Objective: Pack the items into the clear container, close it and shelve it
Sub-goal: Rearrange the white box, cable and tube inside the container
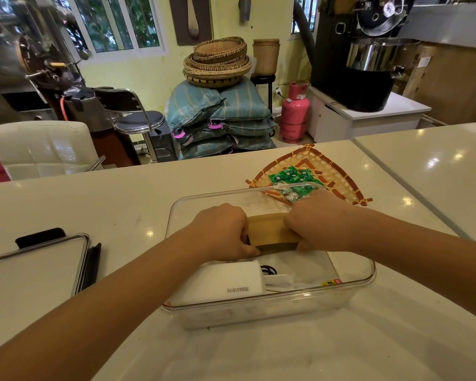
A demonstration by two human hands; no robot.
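A clear rectangular container (349, 287) stands open on the white counter in front of me. Both hands reach into it and grip a tan wooden box (270, 229), my left hand (226, 232) on its left end and my right hand (316, 221) on its right end. A white packet with printed numbers (231, 284) lies in the container's near half, with a black cord (268, 270) beside it. Behind the container, a woven bamboo tray (338, 174) holds several green wrapped candies (291, 177). The container's clear lid with black clasps (39, 268) lies to the left.
The white counter (94, 204) runs left to right and joins a second counter section (429, 166) at the right. Beyond its far edge are a white chair (39, 147), stacked blue sacks, baskets, a pink gas cylinder (294, 111) and a roasting machine.
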